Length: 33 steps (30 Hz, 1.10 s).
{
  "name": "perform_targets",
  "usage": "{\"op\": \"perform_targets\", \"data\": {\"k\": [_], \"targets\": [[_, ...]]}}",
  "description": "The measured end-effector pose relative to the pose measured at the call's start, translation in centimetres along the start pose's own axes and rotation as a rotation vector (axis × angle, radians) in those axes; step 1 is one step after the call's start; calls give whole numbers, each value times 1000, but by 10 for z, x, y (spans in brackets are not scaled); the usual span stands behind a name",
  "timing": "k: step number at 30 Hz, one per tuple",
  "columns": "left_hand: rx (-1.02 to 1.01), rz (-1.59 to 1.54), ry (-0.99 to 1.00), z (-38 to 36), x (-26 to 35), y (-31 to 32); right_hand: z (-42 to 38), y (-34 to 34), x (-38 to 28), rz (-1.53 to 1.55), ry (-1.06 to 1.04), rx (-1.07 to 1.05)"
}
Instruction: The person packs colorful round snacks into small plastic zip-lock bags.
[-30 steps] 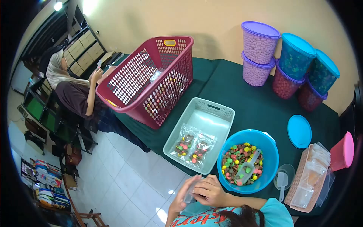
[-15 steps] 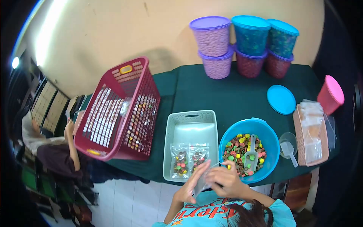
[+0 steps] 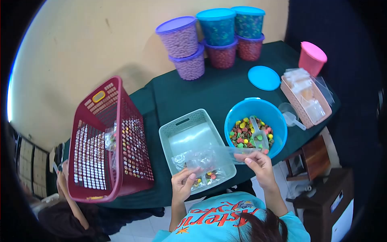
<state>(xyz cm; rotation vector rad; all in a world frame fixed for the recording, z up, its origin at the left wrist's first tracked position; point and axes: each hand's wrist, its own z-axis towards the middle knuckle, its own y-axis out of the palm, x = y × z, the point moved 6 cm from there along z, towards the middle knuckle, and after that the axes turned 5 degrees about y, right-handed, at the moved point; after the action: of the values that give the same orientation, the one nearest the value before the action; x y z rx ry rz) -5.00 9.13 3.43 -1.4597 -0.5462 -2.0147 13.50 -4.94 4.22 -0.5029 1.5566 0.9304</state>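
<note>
A clear plastic bag point(image 3: 209, 158) is stretched between my two hands, above the front of the pale green tray point(image 3: 164, 141). My left hand point(image 3: 183, 183) pinches its left part. At its right end my right hand point(image 3: 260, 164) holds it between thumb and fingers, by the near rim of the blue tub point(image 3: 283, 129). Colourful round candies point(image 3: 243, 130) lie in the tub with a clear scoop point(image 3: 259, 135). Under the bag, filled candy packets point(image 3: 209, 177) show partly in the tray.
A maroon basket point(image 3: 117, 161) with packets stands left. Lidded tubs point(image 3: 183, 44) are stacked at the back. A blue lid point(image 3: 264, 78), pink tub point(image 3: 312, 58), pink basket of bags point(image 3: 327, 105) and small scoop point(image 3: 293, 120) lie right. A co-worker's arm point(image 3: 74, 205) shows at left.
My hands have moved apart, drawing the bag out sideways between them. The head view has turned, so the table appears tilted and shifted left.
</note>
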Motion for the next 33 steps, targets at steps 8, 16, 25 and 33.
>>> {"op": "perform_targets", "data": {"k": [8,16,25,33], "targets": [[149,-66,235,3,3,-7,-19,12,3,44,210,-11],[251,-61,2,4,-12,-13,-12,6,-1,65,381,-167],[383,608,278,31,47,54,22,-26,-14,248,530,-366],[-299,934,126,75,38,156,40,-53,-41,233,659,-759]]}}
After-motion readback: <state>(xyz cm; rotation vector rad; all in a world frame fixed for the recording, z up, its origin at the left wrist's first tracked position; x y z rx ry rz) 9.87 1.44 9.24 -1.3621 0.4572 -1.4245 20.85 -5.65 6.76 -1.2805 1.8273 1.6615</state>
